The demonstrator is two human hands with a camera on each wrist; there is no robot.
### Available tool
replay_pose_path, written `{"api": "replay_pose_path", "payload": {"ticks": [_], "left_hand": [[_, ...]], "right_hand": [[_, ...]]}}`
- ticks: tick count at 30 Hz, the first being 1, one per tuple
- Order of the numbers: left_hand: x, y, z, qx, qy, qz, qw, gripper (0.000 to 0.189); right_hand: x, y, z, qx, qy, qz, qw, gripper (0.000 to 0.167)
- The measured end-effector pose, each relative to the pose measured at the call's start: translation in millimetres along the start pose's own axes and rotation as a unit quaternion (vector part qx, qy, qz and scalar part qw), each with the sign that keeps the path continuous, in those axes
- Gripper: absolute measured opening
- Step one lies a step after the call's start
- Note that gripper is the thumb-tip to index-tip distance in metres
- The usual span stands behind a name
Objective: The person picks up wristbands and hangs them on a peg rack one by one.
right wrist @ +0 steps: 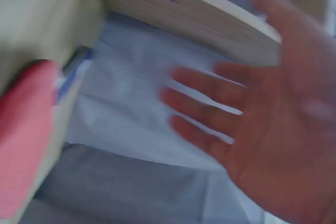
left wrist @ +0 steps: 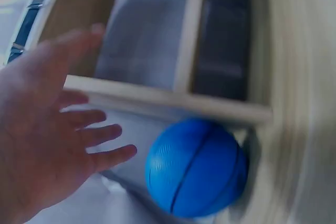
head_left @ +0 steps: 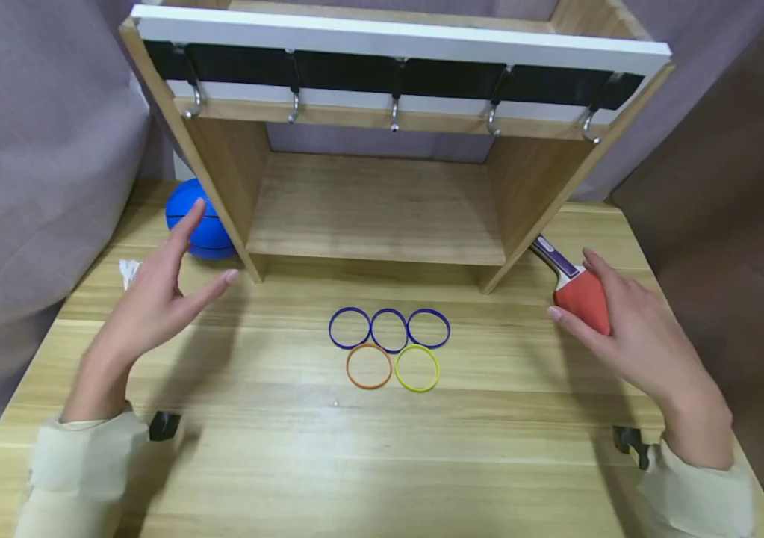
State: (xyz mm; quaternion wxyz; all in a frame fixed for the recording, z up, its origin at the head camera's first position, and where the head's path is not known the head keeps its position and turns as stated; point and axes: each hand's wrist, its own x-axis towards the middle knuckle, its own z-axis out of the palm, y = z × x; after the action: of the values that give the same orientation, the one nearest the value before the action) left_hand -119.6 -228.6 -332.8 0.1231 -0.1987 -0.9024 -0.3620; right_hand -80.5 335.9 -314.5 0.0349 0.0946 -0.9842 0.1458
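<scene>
Hands: left hand [head_left: 153, 302] and right hand [head_left: 653, 344] spread, holding nothing | blue basketball [left wrist: 197, 169]: on desk [head_left: 382, 471], left of wooden rack [head_left: 382, 213] | table-tennis paddle [head_left: 578, 295]: rack's right, near right hand | risk: we judge a fingertip nudge could roll the basketball.

- The left sleeve [head_left: 75, 478] is a pale, matt cream, loose and creased, ending in a broad cuff at the wrist.
- A thin paler edge shows inside that cuff.
- The right sleeve [head_left: 700, 493] matches in colour, its fabric softly wrinkled.
- A small, blocky black piece [head_left: 164, 426] sits beside the left cuff.
- An angular black fitting [head_left: 629, 441] juts beside the right one.
</scene>
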Motion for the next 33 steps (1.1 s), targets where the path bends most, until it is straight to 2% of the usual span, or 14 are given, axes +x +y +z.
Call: {"api": "replay_pose_path", "payload": {"ticks": [2, 5, 8, 10, 12, 14, 22, 33], "left_hand": [[7.0, 4.2, 2.0, -0.048, 0.060, -0.006, 0.9970, 0.084], [20.9, 11.1, 5.5, -0.090, 0.148, -0.037, 0.9842, 0.070], [32.2, 17.5, 9.2, -0.124, 0.210, -0.067, 0.9675, 0.056], [36.9, 21.0, 11.6, -0.137, 0.232, -0.078, 0.9599, 0.052], [39.9, 23.8, 13.2, -0.144, 0.239, -0.087, 0.9563, 0.051], [41.9, 25.8, 14.0, -0.141, 0.239, -0.098, 0.9558, 0.052], [46.4, 28.2, 14.7, -0.104, 0.228, -0.129, 0.9595, 0.051], [49.8, 26.1, 18.1, -0.109, 0.245, -0.125, 0.9553, 0.044]], "right_hand": [[-0.4, -6, -7, 0.006, -0.010, 0.010, 0.9999, 0.075], [3.8, -20, -11, 0.014, -0.055, 0.002, 0.9984, 0.059], [12.7, -37, -5, 0.057, -0.137, -0.003, 0.9889, 0.060], [18.4, -49, 1, 0.083, -0.192, 0.002, 0.9779, 0.068], [23.4, -61, 7, 0.101, -0.227, 0.006, 0.9685, 0.070], [28.0, -70, 13, 0.108, -0.242, 0.003, 0.9643, 0.070], [38.9, -91, 28, 0.094, -0.229, -0.016, 0.9687, 0.063], [52.3, -91, 52, 0.076, -0.241, -0.034, 0.9669, 0.058]]}}
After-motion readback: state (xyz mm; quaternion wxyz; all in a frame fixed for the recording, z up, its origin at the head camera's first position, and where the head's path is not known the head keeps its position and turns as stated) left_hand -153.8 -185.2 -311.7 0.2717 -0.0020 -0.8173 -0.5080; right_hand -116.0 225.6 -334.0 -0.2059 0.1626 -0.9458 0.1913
